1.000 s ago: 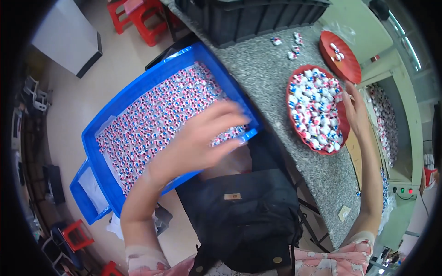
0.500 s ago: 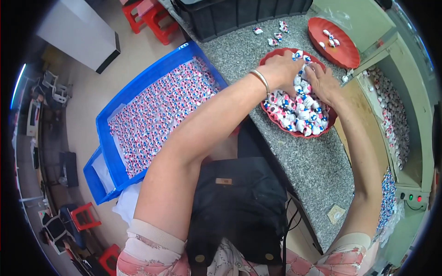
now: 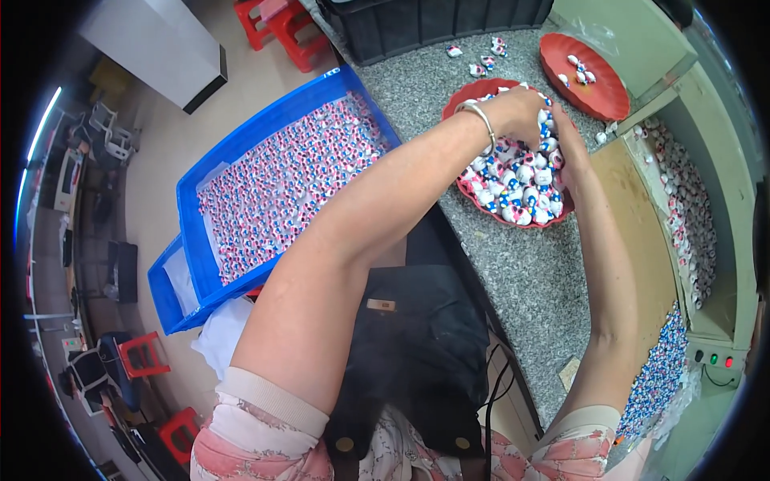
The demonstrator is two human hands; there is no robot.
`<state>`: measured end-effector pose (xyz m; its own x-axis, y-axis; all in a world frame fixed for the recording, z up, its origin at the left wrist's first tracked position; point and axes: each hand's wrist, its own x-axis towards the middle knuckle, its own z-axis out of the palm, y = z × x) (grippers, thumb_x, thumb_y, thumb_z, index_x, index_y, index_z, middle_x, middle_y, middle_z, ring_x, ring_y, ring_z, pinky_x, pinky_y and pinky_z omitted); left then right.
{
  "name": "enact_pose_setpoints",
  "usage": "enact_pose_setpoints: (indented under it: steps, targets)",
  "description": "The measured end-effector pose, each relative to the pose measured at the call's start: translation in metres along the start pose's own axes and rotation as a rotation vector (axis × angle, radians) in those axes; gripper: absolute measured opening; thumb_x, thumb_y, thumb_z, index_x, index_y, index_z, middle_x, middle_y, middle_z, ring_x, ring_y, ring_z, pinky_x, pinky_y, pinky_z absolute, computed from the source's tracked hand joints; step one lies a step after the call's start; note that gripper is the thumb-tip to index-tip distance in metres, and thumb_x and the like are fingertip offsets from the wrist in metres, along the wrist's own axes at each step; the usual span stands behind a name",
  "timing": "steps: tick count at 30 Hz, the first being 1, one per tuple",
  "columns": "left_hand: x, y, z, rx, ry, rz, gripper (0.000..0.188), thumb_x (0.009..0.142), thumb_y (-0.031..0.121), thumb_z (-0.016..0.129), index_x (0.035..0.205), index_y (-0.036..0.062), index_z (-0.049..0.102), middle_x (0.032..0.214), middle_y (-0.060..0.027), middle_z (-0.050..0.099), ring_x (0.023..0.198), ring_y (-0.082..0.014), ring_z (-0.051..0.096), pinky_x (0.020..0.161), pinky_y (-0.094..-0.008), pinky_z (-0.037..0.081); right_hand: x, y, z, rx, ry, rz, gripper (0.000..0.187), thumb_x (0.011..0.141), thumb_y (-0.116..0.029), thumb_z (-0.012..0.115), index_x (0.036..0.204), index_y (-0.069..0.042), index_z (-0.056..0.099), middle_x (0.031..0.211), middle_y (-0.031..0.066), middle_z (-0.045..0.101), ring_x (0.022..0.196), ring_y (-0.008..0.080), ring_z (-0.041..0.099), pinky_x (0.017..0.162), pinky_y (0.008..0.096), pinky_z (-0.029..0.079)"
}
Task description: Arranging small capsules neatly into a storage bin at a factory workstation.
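A red scalloped bowl [image 3: 451,106] on the granite counter holds a heap of small painted figurines [image 3: 525,188], white with blue and pink parts. My left hand [image 3: 521,116], with a bangle at its wrist, reaches into the far part of the heap; its fingertips are hidden behind the back of the hand. Along the bowl's right side lies my right hand [image 3: 568,144], fingers stretched out against the figurines and facing the left hand. A few figurines show between the two hands.
A blue tray [image 3: 188,216] of similar figurines stands left of the counter [image 3: 513,280]. Beyond the bowl are a black crate [image 3: 433,32], loose figurines [image 3: 488,61] and a red plate [image 3: 553,52] with several more. Right, a green-grey cabinet [image 3: 714,329] holds a pile of figurines [image 3: 686,200].
My left hand has drawn its spread fingers together and dipped into the heap. My right hand has straightened along the bowl's right side. The view has shifted slightly.
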<state>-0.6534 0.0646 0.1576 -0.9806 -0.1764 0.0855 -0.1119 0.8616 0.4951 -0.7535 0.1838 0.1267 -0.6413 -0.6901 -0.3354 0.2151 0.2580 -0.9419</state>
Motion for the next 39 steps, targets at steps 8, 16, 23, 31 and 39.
enact_pose_setpoints:
  steps: [8,16,23,31,39]
  targets:
    - [0.011,0.045,-0.011,0.128,0.007,0.051,0.04,0.066,0.024,0.074,0.103,0.0091,0.07,0.095,-0.0184,0.069,0.099,-0.0341,0.064,0.087,-0.0423,0.052,-0.016,-0.017,0.004,0.394,0.134,-0.057,0.051,0.096,-0.049,0.046,0.125,-0.008,0.054,0.116,0.0094,0.062,0.103,0.0205,0.062,0.085,0.0384,0.052]
    - [0.025,0.077,-0.053,0.253,0.077,0.101,0.019,0.067,0.013,0.066,0.084,0.0048,0.072,0.079,-0.0169,0.068,0.076,-0.0329,0.066,0.068,-0.0412,0.054,-0.027,-0.04,0.016,0.999,-0.007,0.016,0.022,0.093,-0.031,0.048,0.102,-0.016,0.061,0.096,0.0035,0.063,0.087,0.0181,0.058,0.067,0.0341,0.05]
    - [0.005,0.074,-0.047,0.238,-0.023,0.116,0.027,0.069,0.01,0.064,0.093,0.0029,0.073,0.095,-0.0202,0.069,0.091,-0.032,0.067,0.077,-0.0399,0.053,-0.034,-0.023,0.033,1.067,0.099,-0.089,0.033,0.091,-0.031,0.038,0.116,-0.017,0.056,0.12,0.0061,0.056,0.111,0.0239,0.054,0.089,0.0479,0.045]
    - [-0.012,0.048,-0.05,-0.283,0.313,0.11,0.042,0.077,0.004,0.058,0.119,0.0069,0.063,0.116,-0.0179,0.065,0.109,-0.0307,0.061,0.092,-0.0375,0.048,-0.038,-0.034,0.027,1.135,0.087,-0.079,0.033,0.095,-0.025,0.041,0.115,-0.007,0.06,0.112,0.0132,0.064,0.107,0.0304,0.06,0.09,0.0509,0.049]
    - [-0.088,-0.026,-0.089,-0.997,0.659,0.119,0.026,0.083,0.001,0.064,0.108,-0.0056,0.061,0.095,-0.0118,0.067,0.086,-0.0144,0.065,0.078,-0.0281,0.054,-0.02,-0.046,0.113,1.251,-0.255,0.04,0.036,0.092,-0.027,0.047,0.114,0.0,0.061,0.109,0.0149,0.064,0.104,0.031,0.06,0.089,0.0454,0.052]
